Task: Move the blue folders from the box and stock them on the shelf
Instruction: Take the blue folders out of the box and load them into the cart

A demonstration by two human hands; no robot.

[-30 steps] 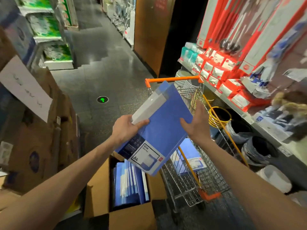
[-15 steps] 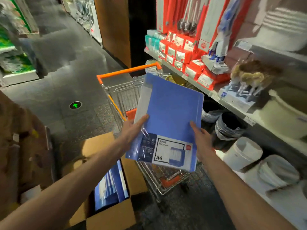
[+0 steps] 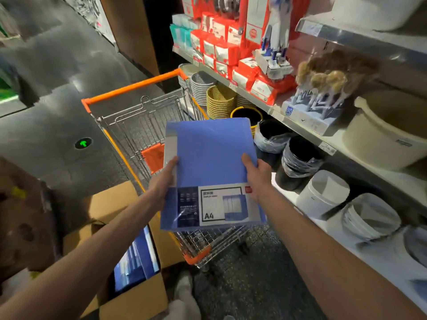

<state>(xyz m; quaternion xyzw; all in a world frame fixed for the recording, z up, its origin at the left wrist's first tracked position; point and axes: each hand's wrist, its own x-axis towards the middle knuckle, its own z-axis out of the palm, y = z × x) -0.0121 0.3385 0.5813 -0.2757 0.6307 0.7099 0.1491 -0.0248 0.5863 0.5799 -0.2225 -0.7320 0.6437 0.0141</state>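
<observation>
Both hands hold 1 blue folder (image 3: 211, 158) in the air above the wire shopping cart (image 3: 138, 125), well apart from the shelf (image 3: 298, 128) on the right. The folder lies nearly flat, cover up. Its white label marked "A4" is at the near end and its pale spine runs along the left side.

The left hand (image 3: 163, 181) grasps the folder's left edge. Its thumb lies on the cover beside the spine, and the other fingers (image 3: 172, 163) curl underneath, out of sight. The right hand (image 3: 256, 176) grasps the right edge the same way, thumb on top and the rest hidden below.

The cardboard box (image 3: 129, 303) sits on the floor (image 3: 57, 65) at lower left with its flaps open, just beside the cart's near corner. A stack of folders (image 3: 136, 262) stands on edge inside it.

The cart has an orange handle (image 3: 134, 87) at its far end.

The shelf carries red packets (image 3: 245, 75) and a beige basin (image 3: 388, 139). Below it stand yellow woven baskets (image 3: 220, 100), black bins (image 3: 300, 162) with plastic liners and white bins (image 3: 323, 192). A green arrow marker (image 3: 83, 143) glows on the floor to the left of the cart.
</observation>
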